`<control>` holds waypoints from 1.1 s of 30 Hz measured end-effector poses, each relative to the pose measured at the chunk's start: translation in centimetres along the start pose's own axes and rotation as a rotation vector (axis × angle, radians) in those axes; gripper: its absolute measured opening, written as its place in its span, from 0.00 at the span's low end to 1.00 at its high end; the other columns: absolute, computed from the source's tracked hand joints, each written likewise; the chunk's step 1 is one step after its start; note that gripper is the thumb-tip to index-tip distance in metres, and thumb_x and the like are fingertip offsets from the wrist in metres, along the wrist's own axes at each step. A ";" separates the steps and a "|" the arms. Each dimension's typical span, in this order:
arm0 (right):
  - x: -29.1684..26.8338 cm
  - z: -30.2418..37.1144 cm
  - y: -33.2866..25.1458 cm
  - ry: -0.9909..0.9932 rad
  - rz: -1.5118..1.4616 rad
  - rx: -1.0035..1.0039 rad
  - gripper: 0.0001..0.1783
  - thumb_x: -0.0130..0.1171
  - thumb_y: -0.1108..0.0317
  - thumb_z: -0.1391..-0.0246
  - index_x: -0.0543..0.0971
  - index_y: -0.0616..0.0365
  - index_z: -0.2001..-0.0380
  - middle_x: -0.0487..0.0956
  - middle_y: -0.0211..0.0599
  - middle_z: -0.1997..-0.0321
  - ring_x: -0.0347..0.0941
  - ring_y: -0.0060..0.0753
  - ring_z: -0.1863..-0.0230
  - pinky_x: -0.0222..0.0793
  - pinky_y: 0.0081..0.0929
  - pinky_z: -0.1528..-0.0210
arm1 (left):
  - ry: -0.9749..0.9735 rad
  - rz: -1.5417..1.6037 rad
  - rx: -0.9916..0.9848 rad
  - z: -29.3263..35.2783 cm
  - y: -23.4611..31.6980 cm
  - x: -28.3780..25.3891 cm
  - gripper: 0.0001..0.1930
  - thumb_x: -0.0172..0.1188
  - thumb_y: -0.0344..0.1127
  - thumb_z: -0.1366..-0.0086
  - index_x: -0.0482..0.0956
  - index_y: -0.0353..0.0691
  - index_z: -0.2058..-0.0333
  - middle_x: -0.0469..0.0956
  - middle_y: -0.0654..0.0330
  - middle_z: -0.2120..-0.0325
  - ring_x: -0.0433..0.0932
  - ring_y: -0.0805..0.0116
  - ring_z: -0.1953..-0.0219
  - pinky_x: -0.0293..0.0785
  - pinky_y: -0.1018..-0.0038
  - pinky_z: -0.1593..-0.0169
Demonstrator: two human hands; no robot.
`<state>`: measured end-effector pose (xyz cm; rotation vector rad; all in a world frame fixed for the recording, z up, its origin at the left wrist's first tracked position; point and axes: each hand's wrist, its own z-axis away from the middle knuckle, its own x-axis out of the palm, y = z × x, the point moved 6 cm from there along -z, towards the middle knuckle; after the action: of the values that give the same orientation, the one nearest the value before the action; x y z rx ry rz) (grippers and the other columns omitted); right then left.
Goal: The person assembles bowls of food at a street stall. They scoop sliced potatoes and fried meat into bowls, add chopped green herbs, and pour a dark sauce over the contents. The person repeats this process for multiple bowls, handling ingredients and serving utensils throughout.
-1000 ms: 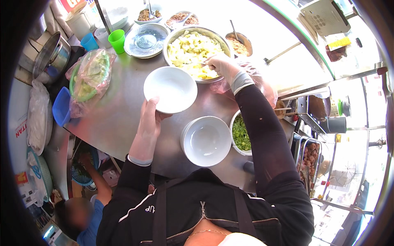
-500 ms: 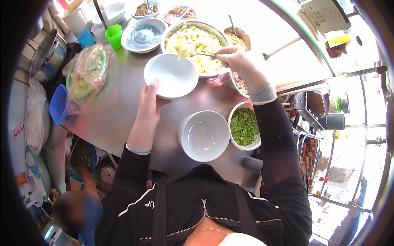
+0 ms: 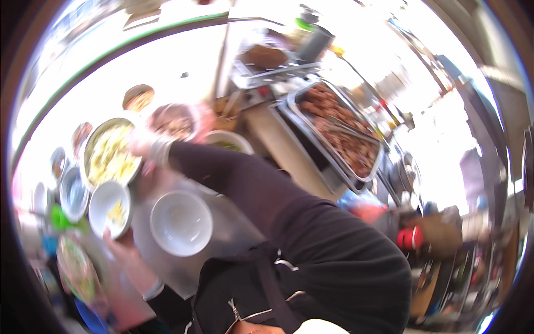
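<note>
A white bowl (image 3: 102,201) with a small heap of pale yellow pieces (image 3: 116,214) inside is held by my gloved left hand (image 3: 123,255), whose fingers grip its near rim and underside. Just beyond it stands a large metal bowl (image 3: 85,160) filled with the same pale yellow pieces. At this large bowl's right rim is my gloved right hand (image 3: 142,143), smeared by motion. Its fingers are too blurred to read, and the spoon from the earlier frame cannot be made out. Another white bowl (image 3: 182,224) sits on the metal table, to the right of the held one.
Beyond my right forearm are a bowl in pink plastic (image 3: 173,122) and a white basket of greens (image 3: 240,141), partly covered. A metal tray (image 3: 293,106) of browned meat with tongs lies at the right. A green cup (image 3: 59,217) and plastic-wrapped greens (image 3: 78,267) are at far left.
My view has swung to the right, bringing the meat tray in. Yellow pieces now lie in the held bowl, which was empty. My right hand has moved from above the yellow pieces to the large bowl's right rim.
</note>
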<state>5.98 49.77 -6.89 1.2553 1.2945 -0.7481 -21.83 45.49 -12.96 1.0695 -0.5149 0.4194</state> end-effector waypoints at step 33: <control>-27.4 67.8 19.0 -0.038 -0.238 1.033 0.14 0.58 0.65 0.48 0.80 0.54 0.57 0.78 0.46 0.64 0.77 0.50 0.61 0.72 0.42 0.55 | -0.822 -0.278 -0.430 32.9 -18.3 28.2 0.33 0.44 0.49 0.30 0.57 0.27 0.36 0.67 0.41 0.40 0.70 0.49 0.40 0.67 0.57 0.36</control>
<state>37.32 -16.19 12.34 1.8712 1.0309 -1.7316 4.80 10.21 3.16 0.8415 -1.1065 -0.3974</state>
